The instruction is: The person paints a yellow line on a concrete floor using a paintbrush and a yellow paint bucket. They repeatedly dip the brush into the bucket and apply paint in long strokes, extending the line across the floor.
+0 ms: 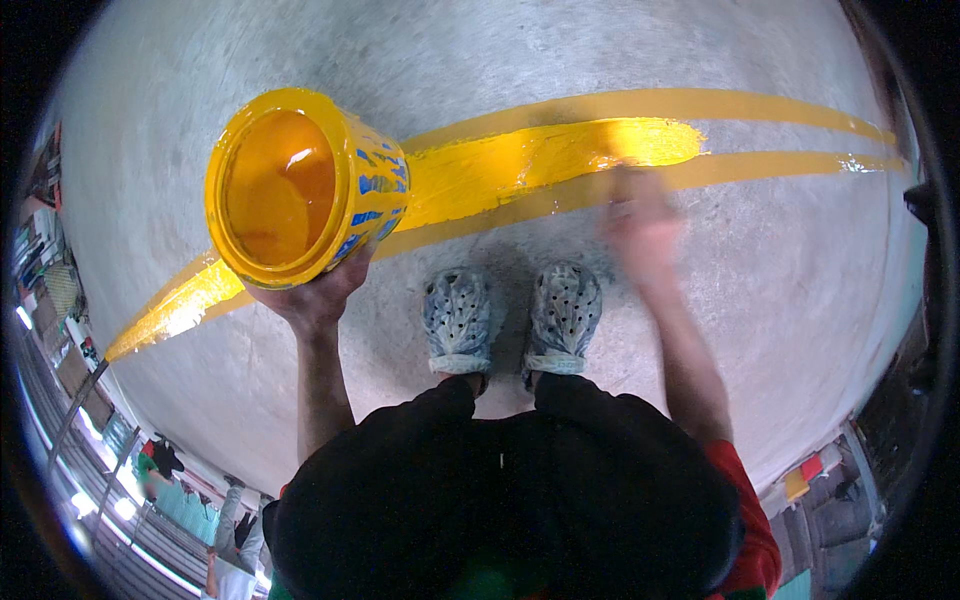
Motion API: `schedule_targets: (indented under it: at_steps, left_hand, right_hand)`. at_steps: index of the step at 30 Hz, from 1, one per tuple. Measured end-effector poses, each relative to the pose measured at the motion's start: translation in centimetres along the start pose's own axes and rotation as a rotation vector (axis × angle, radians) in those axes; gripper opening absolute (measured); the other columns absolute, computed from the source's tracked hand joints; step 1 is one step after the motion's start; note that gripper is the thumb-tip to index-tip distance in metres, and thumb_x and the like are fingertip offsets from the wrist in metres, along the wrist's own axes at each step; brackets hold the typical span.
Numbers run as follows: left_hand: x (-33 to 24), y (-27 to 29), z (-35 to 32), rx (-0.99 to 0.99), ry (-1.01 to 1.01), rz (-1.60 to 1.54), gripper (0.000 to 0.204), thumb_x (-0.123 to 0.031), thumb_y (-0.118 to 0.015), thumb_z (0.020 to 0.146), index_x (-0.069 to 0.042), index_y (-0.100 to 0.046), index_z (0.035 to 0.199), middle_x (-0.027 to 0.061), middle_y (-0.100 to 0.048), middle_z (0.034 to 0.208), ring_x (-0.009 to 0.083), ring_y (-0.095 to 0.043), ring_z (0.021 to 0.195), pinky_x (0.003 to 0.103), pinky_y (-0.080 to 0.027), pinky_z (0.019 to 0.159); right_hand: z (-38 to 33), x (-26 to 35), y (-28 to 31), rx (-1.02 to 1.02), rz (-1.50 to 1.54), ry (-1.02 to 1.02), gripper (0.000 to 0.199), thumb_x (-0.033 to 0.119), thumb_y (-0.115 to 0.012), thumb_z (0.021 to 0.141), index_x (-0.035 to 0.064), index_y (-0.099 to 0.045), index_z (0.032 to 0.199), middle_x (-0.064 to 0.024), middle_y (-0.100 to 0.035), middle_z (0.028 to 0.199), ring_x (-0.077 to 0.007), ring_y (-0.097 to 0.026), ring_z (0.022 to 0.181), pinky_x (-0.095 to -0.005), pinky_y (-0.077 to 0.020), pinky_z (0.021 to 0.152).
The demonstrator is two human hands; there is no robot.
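Observation:
My left hand (322,292) is closed around the lower side of a yellow paint bucket (382,190) with blue markings. Its open mouth faces up toward me, showing orange-yellow paint (275,200) inside. To the right, my right hand (640,218) is smeared by motion and looks closed. A blurred brownish shape, apparently a paintbrush (618,145), reaches from it onto the wet paint. Below both hands lies a glossy yellow stripe (510,165) on the floor, bordered by two duller yellow-tan bands (770,103). The stripe's wet right end stops just past my right hand.
My feet, in paint-marked clogs (457,312), stand on the grey concrete floor (500,60), just on the near side of the stripe. At the lower left are another person (235,570) and assorted clutter. Red and yellow objects (803,478) sit at lower right.

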State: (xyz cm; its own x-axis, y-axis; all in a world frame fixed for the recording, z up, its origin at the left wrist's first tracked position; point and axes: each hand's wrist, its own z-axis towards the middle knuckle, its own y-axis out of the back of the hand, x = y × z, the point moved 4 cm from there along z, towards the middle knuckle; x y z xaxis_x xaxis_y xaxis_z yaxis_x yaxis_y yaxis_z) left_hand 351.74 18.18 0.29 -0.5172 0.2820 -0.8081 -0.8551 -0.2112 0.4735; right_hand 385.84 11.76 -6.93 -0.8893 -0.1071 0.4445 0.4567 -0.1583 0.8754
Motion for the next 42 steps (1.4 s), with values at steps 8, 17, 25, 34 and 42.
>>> schedule_targets:
  at_steps: [8,17,25,34,42]
  left_hand:
    - [-0.1,0.8,0.9,0.04,0.007,0.048,0.097,-0.008,-0.087,0.054,-0.005,-0.034,0.135,0.0123,-0.055,0.121,0.023,-0.06,0.108,0.038,-0.051,0.095]
    - [0.0,0.9,1.2,0.065,0.028,0.007,0.096,-0.004,-0.087,0.056,-0.004,-0.032,0.135,0.0143,-0.053,0.124,0.024,-0.06,0.108,0.039,-0.052,0.094]
    - [-0.4,0.3,1.9,0.112,-0.149,0.156,0.098,-0.011,-0.091,0.055,-0.002,-0.035,0.135,0.0138,-0.054,0.125,0.0234,-0.06,0.109,0.038,-0.051,0.094]
    - [4.4,3.2,0.8,0.169,0.058,-0.021,0.122,-0.03,-0.095,0.05,-0.01,-0.021,0.145,0.0102,-0.045,0.136,0.0222,-0.05,0.124,0.038,-0.04,0.108]
    - [4.6,0.8,2.2,0.078,0.065,0.152,0.094,-0.026,-0.094,0.049,-0.003,-0.047,0.128,0.0095,-0.059,0.118,0.0208,-0.059,0.107,0.035,-0.047,0.095]
  right_hand:
    - [0.9,7.1,-4.2,-0.077,0.559,-0.143,0.02,0.004,-0.064,0.081,0.0042,-0.064,0.101,-0.0156,-0.066,0.084,-0.029,-0.067,0.073,-0.0398,-0.0545,0.065]
    - [-1.3,-2.1,3.1,-0.107,0.033,-0.125,0.024,-0.003,-0.063,0.083,0.0032,-0.064,0.106,-0.014,-0.068,0.091,-0.0239,-0.067,0.07,-0.0332,-0.0546,0.06]
    - [-0.2,10.6,-5.9,0.008,0.61,0.017,0.029,0.006,-0.066,0.077,0.0091,-0.062,0.105,-0.0098,-0.065,0.085,-0.0281,-0.065,0.074,-0.0387,-0.0537,0.062]
    - [0.0,-16.0,9.3,-0.266,-0.281,-0.388,0.017,0.009,-0.062,0.088,0.0025,-0.065,0.103,-0.0145,-0.07,0.092,-0.0294,-0.069,0.081,-0.0374,-0.0543,0.067]
    - [2.5,-4.6,4.4,0.074,0.2,-0.113,0.015,0.001,-0.065,0.083,0.0025,-0.066,0.098,-0.0158,-0.069,0.088,-0.0256,-0.069,0.073,-0.0357,-0.0553,0.066]
